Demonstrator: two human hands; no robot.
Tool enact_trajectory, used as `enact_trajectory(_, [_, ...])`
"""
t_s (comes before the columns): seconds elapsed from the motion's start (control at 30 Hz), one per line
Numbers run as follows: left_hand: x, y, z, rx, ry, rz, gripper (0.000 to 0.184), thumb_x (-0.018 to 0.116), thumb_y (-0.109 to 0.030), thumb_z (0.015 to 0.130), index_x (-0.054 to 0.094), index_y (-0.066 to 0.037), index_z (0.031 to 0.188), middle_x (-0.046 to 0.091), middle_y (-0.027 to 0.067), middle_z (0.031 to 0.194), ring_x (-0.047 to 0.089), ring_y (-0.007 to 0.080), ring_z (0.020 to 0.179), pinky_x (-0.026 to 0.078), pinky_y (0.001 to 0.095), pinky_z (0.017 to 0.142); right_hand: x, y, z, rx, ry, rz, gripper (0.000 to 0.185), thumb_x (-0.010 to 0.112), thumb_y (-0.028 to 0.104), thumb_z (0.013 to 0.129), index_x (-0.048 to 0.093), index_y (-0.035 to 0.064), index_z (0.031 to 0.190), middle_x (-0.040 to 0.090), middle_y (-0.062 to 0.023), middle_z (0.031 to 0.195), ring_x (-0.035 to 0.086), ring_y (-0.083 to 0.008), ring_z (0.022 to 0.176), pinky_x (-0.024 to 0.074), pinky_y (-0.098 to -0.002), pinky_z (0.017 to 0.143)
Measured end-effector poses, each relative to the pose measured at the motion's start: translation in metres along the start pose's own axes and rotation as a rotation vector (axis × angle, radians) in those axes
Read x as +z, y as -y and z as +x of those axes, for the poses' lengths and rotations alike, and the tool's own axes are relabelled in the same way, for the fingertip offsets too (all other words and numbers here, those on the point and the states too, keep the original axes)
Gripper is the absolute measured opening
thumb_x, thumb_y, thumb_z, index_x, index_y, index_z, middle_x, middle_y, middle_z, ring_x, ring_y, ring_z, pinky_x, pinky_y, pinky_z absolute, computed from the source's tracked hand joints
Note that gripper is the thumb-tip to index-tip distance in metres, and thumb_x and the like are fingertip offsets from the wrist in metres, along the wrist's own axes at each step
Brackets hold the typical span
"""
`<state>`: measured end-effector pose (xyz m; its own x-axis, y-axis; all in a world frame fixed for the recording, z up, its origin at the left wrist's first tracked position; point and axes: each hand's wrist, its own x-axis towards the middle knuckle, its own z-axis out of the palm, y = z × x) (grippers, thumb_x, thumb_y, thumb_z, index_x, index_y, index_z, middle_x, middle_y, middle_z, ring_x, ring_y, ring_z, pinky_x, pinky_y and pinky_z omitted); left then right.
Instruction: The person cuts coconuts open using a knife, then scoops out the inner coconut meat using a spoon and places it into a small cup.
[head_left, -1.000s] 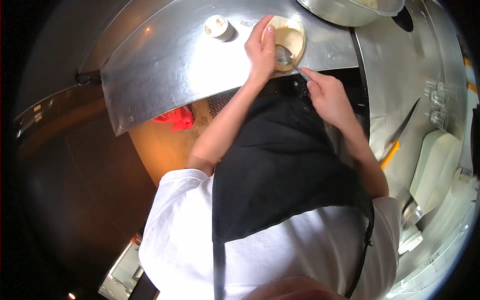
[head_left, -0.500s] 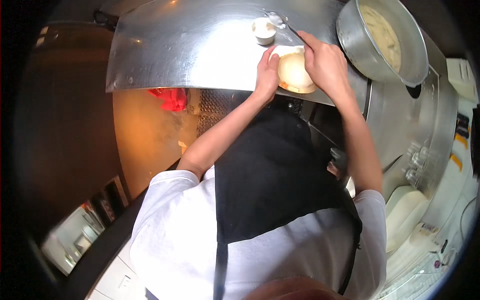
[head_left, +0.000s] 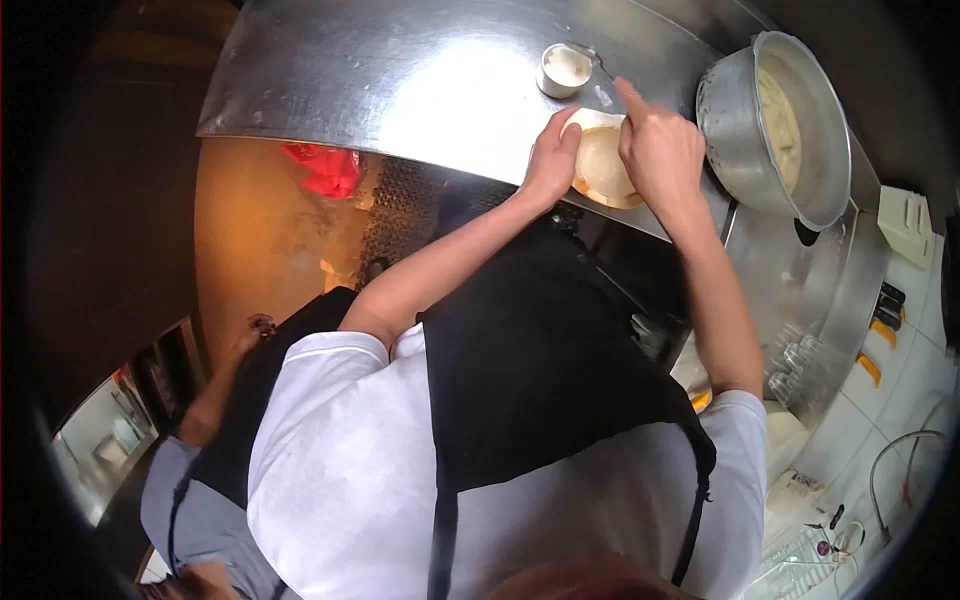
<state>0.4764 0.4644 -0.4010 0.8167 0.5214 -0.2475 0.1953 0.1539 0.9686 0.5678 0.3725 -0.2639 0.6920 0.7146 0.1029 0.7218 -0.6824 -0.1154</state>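
Observation:
My left hand (head_left: 552, 160) grips the left side of a pale round bowl (head_left: 603, 165) near the front edge of the steel counter (head_left: 330, 95). A smooth cream-coloured layer shows inside the bowl. My right hand (head_left: 662, 150) is closed on the handle of a metal spoon (head_left: 603, 66), just right of and partly over the bowl. The spoon's head reaches the far rim of a small white cup (head_left: 564, 71), which has white contents and stands behind the bowl. Whether the spoon is inside the cup is hard to tell.
A large metal pot (head_left: 735, 125) with pale contents stands at the right. Glasses (head_left: 792, 365) lie farther down the right side. Below the counter at left is a red cloth or bag (head_left: 325, 170). Another person, in a grey shirt (head_left: 215, 520) and black apron, is at lower left.
The spoon went from inside the bowl to the small cup, with my right hand moving up. The view has shifted, bringing more of the pot into sight. Another person has come into view at left.

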Motion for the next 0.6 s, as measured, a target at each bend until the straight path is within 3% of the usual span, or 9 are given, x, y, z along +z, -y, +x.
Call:
enact_trajectory(0.1, [0.001,0.002,0.001,-0.001,-0.007,-0.041,0.04,0.044,-0.023,0.101,0.05,-0.001,0.134,0.06,0.0243,0.125,0.057,0.0341,0.119,0.041,0.038,0.102,0.016,0.004,-0.003,-0.1,0.063,0.0,0.037,0.057,0.011,0.082,0.066,0.0111,0.118,0.066,-0.0202,0.072,0.066,-0.036,0.06,0.0517,-0.0465,0.053])
enact_trajectory(0.3, [0.0,0.006,0.0,0.045,-0.011,-0.012,0.04,0.045,-0.023,0.1,0.05,-0.001,0.133,0.06,0.0241,0.125,0.057,0.0349,0.118,0.042,0.0383,0.101,-0.003,0.004,0.006,-0.022,-0.014,-0.013,0.034,0.061,0.013,0.082,0.069,0.0132,0.116,0.066,-0.0181,0.075,0.066,-0.0357,0.063,0.0524,-0.0474,0.057])
enact_trajectory(0.6, [0.0,0.001,-0.001,0.032,-0.013,-0.041,0.04,0.046,-0.022,0.1,0.051,-0.001,0.133,0.061,0.0231,0.123,0.058,0.0343,0.117,0.042,0.0385,0.1,0.01,0.005,0.005,-0.025,0.057,0.003,0.032,0.06,0.013,0.084,0.07,0.0138,0.114,0.066,-0.0196,0.073,0.066,-0.0362,0.065,0.0525,-0.048,0.058])
